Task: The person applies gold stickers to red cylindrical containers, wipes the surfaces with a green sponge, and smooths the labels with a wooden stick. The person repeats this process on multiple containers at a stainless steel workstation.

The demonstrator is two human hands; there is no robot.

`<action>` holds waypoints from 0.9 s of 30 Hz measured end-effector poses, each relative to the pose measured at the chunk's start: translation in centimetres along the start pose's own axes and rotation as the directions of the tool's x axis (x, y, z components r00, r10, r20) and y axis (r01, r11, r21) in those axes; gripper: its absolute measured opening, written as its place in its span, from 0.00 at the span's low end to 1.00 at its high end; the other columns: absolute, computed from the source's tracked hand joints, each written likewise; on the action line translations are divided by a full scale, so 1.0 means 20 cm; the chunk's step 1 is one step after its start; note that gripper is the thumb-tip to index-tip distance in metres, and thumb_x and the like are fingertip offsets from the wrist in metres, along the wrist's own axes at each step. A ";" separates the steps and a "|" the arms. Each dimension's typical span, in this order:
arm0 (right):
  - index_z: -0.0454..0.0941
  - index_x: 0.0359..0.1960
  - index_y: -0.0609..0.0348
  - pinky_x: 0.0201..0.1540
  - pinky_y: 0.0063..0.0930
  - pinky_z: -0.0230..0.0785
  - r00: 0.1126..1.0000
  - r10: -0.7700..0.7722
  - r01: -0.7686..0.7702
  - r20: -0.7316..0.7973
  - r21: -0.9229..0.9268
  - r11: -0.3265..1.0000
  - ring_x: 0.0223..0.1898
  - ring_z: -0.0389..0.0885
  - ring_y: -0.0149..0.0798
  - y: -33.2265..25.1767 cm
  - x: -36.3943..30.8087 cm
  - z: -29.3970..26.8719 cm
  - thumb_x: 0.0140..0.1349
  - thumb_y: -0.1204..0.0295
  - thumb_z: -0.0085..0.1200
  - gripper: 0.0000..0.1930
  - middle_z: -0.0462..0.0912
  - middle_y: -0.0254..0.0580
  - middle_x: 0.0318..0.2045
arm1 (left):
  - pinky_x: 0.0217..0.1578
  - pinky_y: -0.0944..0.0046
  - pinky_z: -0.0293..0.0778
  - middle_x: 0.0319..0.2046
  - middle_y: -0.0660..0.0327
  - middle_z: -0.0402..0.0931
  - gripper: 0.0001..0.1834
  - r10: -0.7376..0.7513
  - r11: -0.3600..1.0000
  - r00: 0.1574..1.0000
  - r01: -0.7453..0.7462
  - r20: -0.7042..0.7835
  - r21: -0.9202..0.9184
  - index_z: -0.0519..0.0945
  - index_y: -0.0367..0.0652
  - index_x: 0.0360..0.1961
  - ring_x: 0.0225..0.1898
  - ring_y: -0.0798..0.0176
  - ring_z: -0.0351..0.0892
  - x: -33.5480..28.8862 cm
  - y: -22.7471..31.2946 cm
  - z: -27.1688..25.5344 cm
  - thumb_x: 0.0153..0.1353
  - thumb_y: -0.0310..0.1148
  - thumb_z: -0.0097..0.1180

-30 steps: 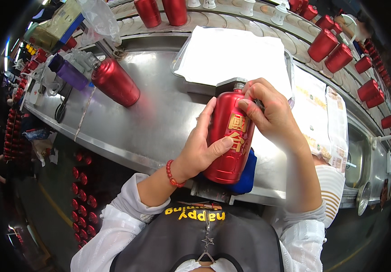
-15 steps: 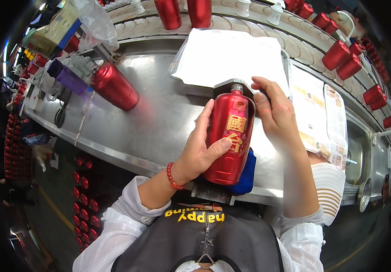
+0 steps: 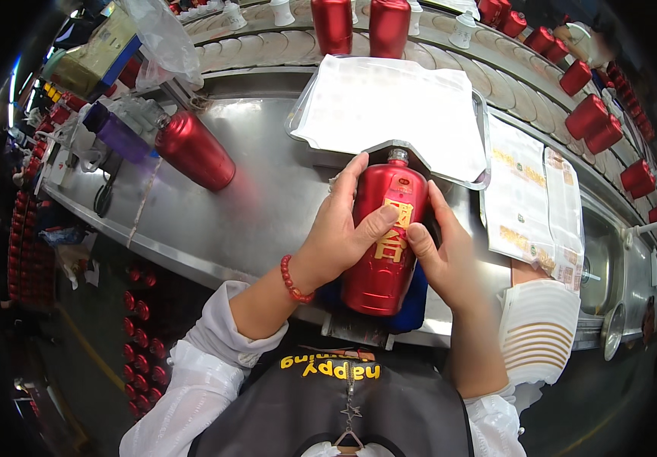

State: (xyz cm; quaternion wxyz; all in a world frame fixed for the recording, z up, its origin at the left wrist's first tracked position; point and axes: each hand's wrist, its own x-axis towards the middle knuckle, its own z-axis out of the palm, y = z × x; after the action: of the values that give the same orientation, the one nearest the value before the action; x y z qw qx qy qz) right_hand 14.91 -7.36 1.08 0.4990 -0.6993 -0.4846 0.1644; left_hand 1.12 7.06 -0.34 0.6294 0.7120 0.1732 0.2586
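A glossy red bottle (image 3: 380, 280) with raised gold characters lies tilted in front of me, its clear neck pointing away. My left hand (image 3: 340, 232) is closed round its left side, the thumb on the upper gold character. Along the right side my right hand (image 3: 449, 259) grips too, its thumb on the lettering. Behind the neck shows the dark angled edge of a metal rest (image 3: 376, 148), and blue cloth (image 3: 416, 301) lies under the bottle. The undersides of my fingers are hidden.
A tray (image 3: 484, 145) of white sheets (image 3: 389, 103) sits beyond the bottle, with printed label sheets (image 3: 519, 190) to its right. Another red bottle (image 3: 195, 151) and a purple bottle (image 3: 119, 133) stand at the left. Red bottles (image 3: 334, 27) ride the conveyor (image 3: 260, 55) behind.
My right hand has come down from beside the neck onto the bottle's right side, its thumb now on the front. My left thumb has shifted upward. Conveyor bottles have moved right.
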 end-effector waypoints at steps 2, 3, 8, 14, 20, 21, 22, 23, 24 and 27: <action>0.61 0.67 0.78 0.63 0.37 0.67 1.000 0.006 -0.006 -0.005 0.034 0.999 0.61 0.76 0.54 0.00 -0.01 0.00 0.69 0.53 0.57 0.39 0.75 0.68 0.58 | 0.65 0.61 0.63 0.67 0.47 0.61 0.44 -0.011 0.997 1.000 0.012 -0.011 0.072 0.50 0.31 0.74 0.66 0.59 0.65 0.00 -0.01 0.00 0.69 0.42 0.60; 0.61 0.67 0.78 0.63 0.37 0.67 1.000 0.011 -0.011 -0.011 0.051 0.999 0.61 0.76 0.54 0.01 -0.01 0.01 0.69 0.54 0.57 0.39 0.75 0.68 0.58 | 0.65 0.61 0.64 0.67 0.47 0.61 0.44 -0.016 0.994 1.000 0.017 -0.013 0.108 0.50 0.31 0.74 0.66 0.59 0.65 0.01 -0.03 0.00 0.69 0.41 0.60; 0.61 0.67 0.79 0.63 0.38 0.67 1.000 -0.001 0.002 -0.026 0.052 0.999 0.61 0.76 0.55 0.02 -0.01 0.01 0.68 0.55 0.58 0.39 0.75 0.69 0.58 | 0.63 0.63 0.66 0.63 0.49 0.65 0.39 -0.026 0.999 1.000 0.027 -0.015 0.042 0.55 0.32 0.72 0.63 0.62 0.68 0.03 -0.02 0.01 0.70 0.41 0.58; 0.61 0.67 0.78 0.63 0.38 0.66 1.000 0.011 -0.008 -0.028 0.088 0.996 0.60 0.76 0.54 0.03 -0.01 0.02 0.68 0.56 0.59 0.38 0.75 0.67 0.58 | 0.54 0.68 0.73 0.53 0.56 0.74 0.25 -0.060 0.998 0.998 0.060 -0.012 -0.011 0.67 0.33 0.61 0.52 0.69 0.74 0.13 0.00 -0.01 0.72 0.40 0.54; 0.61 0.67 0.78 0.63 0.38 0.67 0.999 0.007 -0.004 -0.031 0.090 0.996 0.60 0.76 0.53 0.03 -0.01 0.02 0.68 0.56 0.59 0.38 0.75 0.67 0.58 | 0.50 0.68 0.74 0.49 0.57 0.76 0.22 -0.087 0.996 0.996 0.087 -0.032 -0.001 0.70 0.35 0.58 0.49 0.70 0.76 0.15 0.00 0.00 0.72 0.39 0.55; 0.61 0.67 0.78 0.63 0.38 0.67 0.999 0.007 -0.004 -0.033 0.100 0.995 0.60 0.76 0.53 0.04 -0.01 0.02 0.68 0.56 0.58 0.38 0.75 0.67 0.58 | 0.50 0.68 0.74 0.48 0.57 0.77 0.21 -0.080 0.997 0.996 0.080 -0.034 0.005 0.70 0.35 0.57 0.48 0.71 0.76 0.16 0.00 -0.01 0.71 0.39 0.55; 0.61 0.67 0.78 0.63 0.38 0.67 0.999 0.013 -0.009 -0.033 0.104 0.995 0.60 0.76 0.53 0.04 -0.01 0.02 0.69 0.56 0.58 0.38 0.75 0.67 0.58 | 0.49 0.69 0.75 0.48 0.57 0.77 0.21 -0.074 0.997 0.997 0.074 -0.035 0.012 0.71 0.35 0.57 0.47 0.71 0.76 0.16 0.00 -0.01 0.71 0.39 0.55; 0.61 0.67 0.77 0.62 0.37 0.67 0.999 0.018 -0.014 -0.033 0.107 0.994 0.60 0.76 0.53 0.04 -0.02 0.02 0.69 0.56 0.58 0.38 0.75 0.66 0.58 | 0.49 0.69 0.75 0.47 0.57 0.77 0.20 -0.066 0.997 0.997 0.067 -0.038 0.024 0.71 0.35 0.56 0.47 0.71 0.76 0.16 0.00 -0.01 0.71 0.39 0.55; 0.61 0.67 0.77 0.62 0.37 0.67 0.999 0.023 -0.019 -0.033 0.111 0.994 0.60 0.77 0.53 0.04 -0.02 0.02 0.69 0.56 0.58 0.38 0.76 0.66 0.57 | 0.48 0.69 0.75 0.47 0.58 0.77 0.20 -0.058 0.998 0.997 0.059 -0.041 0.035 0.71 0.35 0.56 0.47 0.71 0.76 0.17 0.00 0.00 0.71 0.39 0.55; 0.61 0.67 0.76 0.62 0.37 0.67 0.999 0.020 -0.017 -0.026 0.106 0.994 0.60 0.77 0.52 0.04 -0.02 0.01 0.69 0.56 0.58 0.37 0.76 0.66 0.57 | 0.46 0.70 0.75 0.45 0.59 0.77 0.19 -0.053 0.998 0.997 0.055 -0.049 0.041 0.72 0.36 0.54 0.45 0.72 0.76 0.18 0.00 0.01 0.71 0.40 0.55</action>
State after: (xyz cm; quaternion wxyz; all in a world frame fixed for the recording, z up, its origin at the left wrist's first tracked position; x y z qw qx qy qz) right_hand 15.11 -7.58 0.25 0.5401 -0.6786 -0.4622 0.1848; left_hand 4.09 9.02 0.25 0.6165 0.7139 0.2127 0.2548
